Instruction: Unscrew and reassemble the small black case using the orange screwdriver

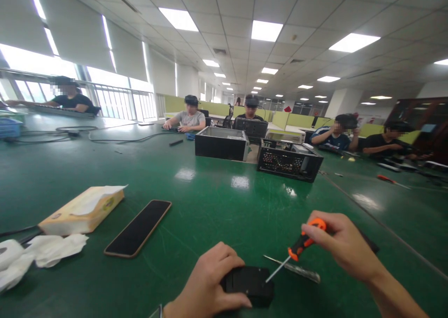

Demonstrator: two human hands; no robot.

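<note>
On the green table's near side lies a small black box-shaped device (250, 280). My left hand (213, 280) grips it from the left, thumb along the near side and fingers over the far side. My right hand (341, 243) is closed round the handle of an orange and black screwdriver (297, 248), whose shaft slants down to the left. The tip meets the top face of the device near its right end; a screw under it is too small to make out. Behind the shaft lies a second, slim screwdriver with a clear handle (306, 272).
A phone (138, 229), a tissue pack (86, 210) and crumpled tissues (56, 250) lie to the left. Farther back stand a closed black case (222, 143) and an open black case (290, 162). Another orange screwdriver (387, 179) lies at the right. Several people sit around the table.
</note>
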